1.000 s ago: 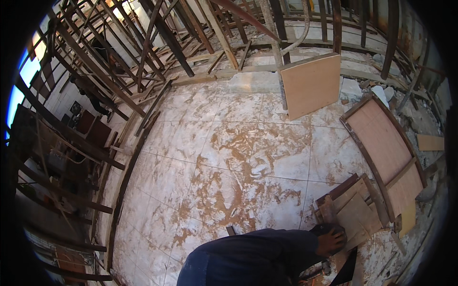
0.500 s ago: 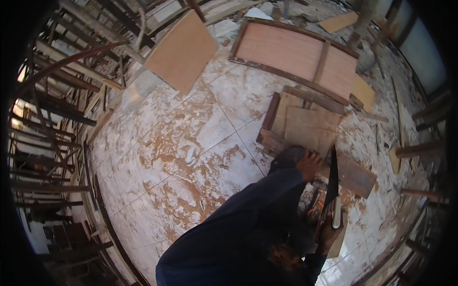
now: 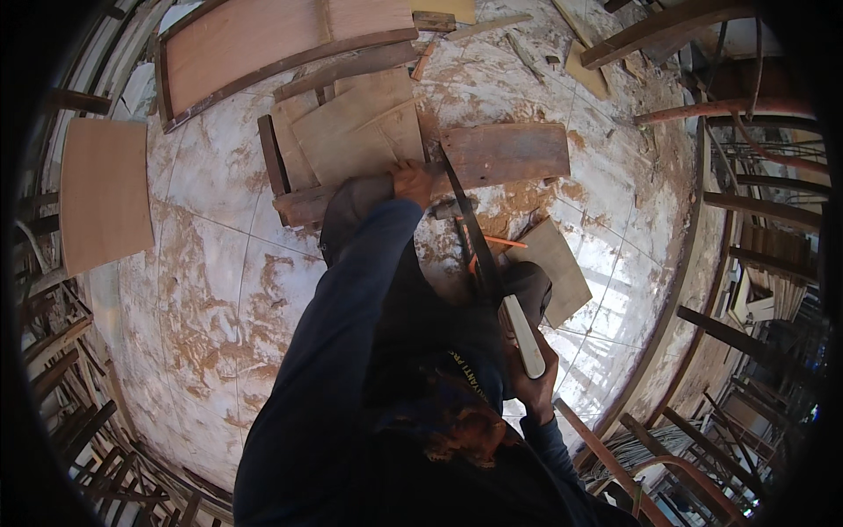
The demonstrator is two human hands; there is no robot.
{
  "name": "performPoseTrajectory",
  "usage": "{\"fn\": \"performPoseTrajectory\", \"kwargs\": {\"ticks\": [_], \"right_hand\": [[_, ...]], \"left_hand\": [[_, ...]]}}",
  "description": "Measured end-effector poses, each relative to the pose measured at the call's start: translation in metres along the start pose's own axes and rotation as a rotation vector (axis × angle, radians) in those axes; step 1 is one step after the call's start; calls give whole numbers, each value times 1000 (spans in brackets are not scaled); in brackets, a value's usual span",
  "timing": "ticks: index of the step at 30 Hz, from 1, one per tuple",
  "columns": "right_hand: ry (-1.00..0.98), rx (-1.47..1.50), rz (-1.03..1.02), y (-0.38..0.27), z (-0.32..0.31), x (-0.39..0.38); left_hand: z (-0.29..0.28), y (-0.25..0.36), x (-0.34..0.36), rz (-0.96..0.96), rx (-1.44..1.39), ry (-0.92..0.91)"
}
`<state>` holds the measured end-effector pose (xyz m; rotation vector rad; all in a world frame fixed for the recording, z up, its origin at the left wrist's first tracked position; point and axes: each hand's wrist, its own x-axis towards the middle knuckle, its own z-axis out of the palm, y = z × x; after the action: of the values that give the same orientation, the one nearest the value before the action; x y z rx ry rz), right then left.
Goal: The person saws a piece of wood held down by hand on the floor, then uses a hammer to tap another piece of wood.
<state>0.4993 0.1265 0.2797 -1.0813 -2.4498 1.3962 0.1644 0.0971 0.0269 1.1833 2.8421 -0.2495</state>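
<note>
My right hand (image 3: pixel 536 382) is closed on a handsaw with a pale handle and dark blade (image 3: pixel 470 233), whose tip reaches the worn brown plank (image 3: pixel 509 154). My left hand (image 3: pixel 413 180) rests on the plank's left part beside my bent knee, fingers bent over the wood. A pile of thin tan board pieces (image 3: pixel 347 132) lies just beyond it. A dark hammer-like tool (image 3: pixel 448 211) and a thin orange item (image 3: pixel 500 241) lie below the plank, with a loose grey-tan board (image 3: pixel 562 272) beside my right knee.
A wood-framed pink plywood panel (image 3: pixel 246 53) lies at the top. A plywood square (image 3: pixel 101 193) stands at the left. Dark timber props and scaffolding (image 3: pixel 738 202) line both sides of the dusty tiled floor, with coiled rods (image 3: pixel 637 452) at lower right.
My view has swung down and round toward the plank and my lap. The saw, held low at my right, now reaches across the plank's edge; my left hand stays on the wood.
</note>
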Motion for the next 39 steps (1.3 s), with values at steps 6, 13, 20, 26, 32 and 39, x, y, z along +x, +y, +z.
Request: {"fn": "performPoseTrajectory", "kwargs": {"ticks": [6, 13, 20, 26, 32, 39], "right_hand": [[20, 95, -40, 31, 83, 105], [-96, 79, 77, -17, 3, 14], [6, 73, 35, 11, 78, 103], [-67, 167, 131, -13, -4, -4], [37, 86, -41, 20, 87, 124], [-71, 191, 143, -14, -11, -16]], "left_hand": [[-3, 1, 1, 34, -24, -222], [8, -13, 1, -22, -122, -215], [2, -3, 12, 33, -96, -228], [10, -14, 8, 25, -87, -308], [17, 5, 16, 6, -104, -282], [11, -22, 2, 53, -132, -295]]}}
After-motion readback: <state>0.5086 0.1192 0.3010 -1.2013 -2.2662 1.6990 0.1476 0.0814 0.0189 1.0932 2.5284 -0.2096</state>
